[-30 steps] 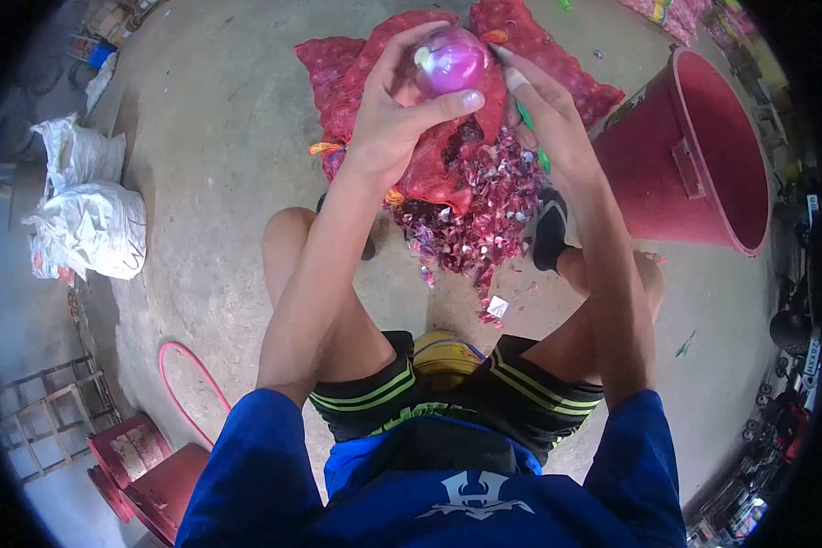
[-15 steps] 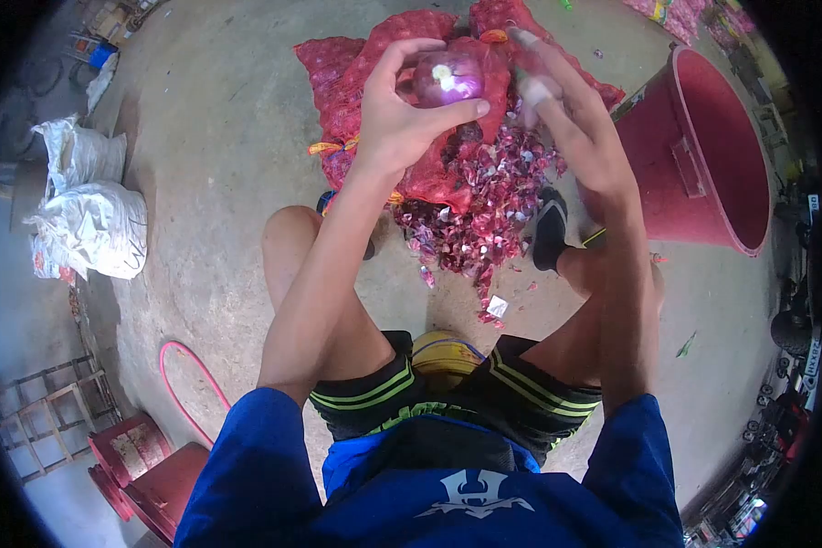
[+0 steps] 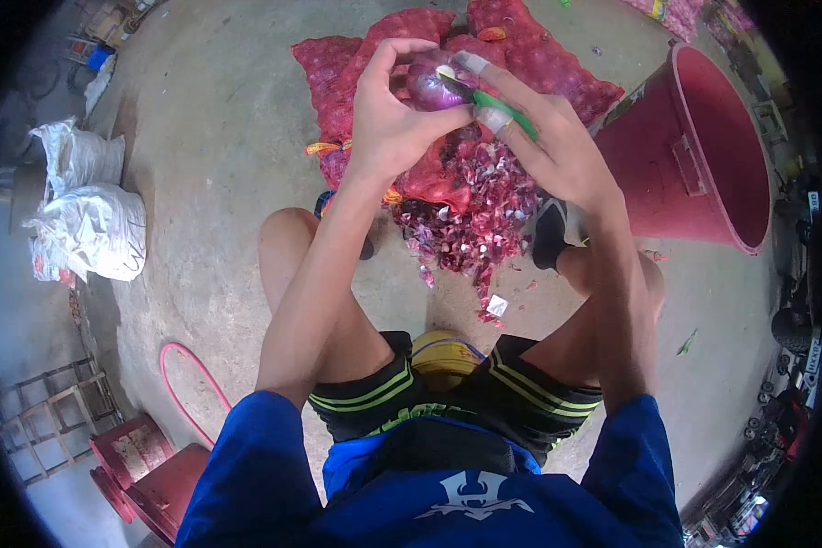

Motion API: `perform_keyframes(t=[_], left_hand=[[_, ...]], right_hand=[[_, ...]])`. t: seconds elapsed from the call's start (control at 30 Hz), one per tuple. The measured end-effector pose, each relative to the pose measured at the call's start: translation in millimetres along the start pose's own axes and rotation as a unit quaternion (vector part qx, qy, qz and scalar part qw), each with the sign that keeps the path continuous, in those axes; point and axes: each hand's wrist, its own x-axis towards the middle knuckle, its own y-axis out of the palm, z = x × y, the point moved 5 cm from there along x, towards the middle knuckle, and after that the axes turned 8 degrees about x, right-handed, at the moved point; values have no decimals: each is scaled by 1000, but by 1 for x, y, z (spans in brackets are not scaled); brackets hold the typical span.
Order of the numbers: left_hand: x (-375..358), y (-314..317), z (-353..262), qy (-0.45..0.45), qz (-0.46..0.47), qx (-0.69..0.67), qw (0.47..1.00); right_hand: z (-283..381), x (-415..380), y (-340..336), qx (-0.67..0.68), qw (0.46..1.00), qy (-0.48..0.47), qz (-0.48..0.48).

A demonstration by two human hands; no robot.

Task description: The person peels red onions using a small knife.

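My left hand [image 3: 395, 114] is wrapped around a shiny purple onion [image 3: 426, 89], whose pale cut end faces up. Closed on a small knife with a green handle [image 3: 510, 111] is my right hand [image 3: 550, 146]; the knife's dark blade touches the onion beside the pale spot. Whitish wrappings cover the thumb and a fingertip of that hand. Below both hands lies a heap of purple onion skins [image 3: 479, 219] on the floor. Red mesh sacks of onions [image 3: 557, 68] lie just beyond my hands.
To the right stands a large red tub [image 3: 648, 155]. White sacks [image 3: 100, 228] sit on the left floor, near a pink hose [image 3: 178, 347] and red containers [image 3: 160, 484]. Wheeled items line the right edge. My feet flank the skins.
My right hand, blurred before, has come down and left so the knife meets the onion. The left hand keeps its hold and has shifted slightly left.
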Motion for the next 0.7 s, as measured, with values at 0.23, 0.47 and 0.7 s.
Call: perform_keyframes(t=[0.23,0.47,0.7], left_hand=[[0,-3,4,-15,3,-22,1000],[-3,-4,-2,-87,25,-177,980],[-1,-1,-4,-98,85,-363,923]], right_hand=[[-10,6,1,-43,998,12,-37],[-33,2,-6,-24,989,87,-116],[-66,-5,-14,-7,970,212,-116]])
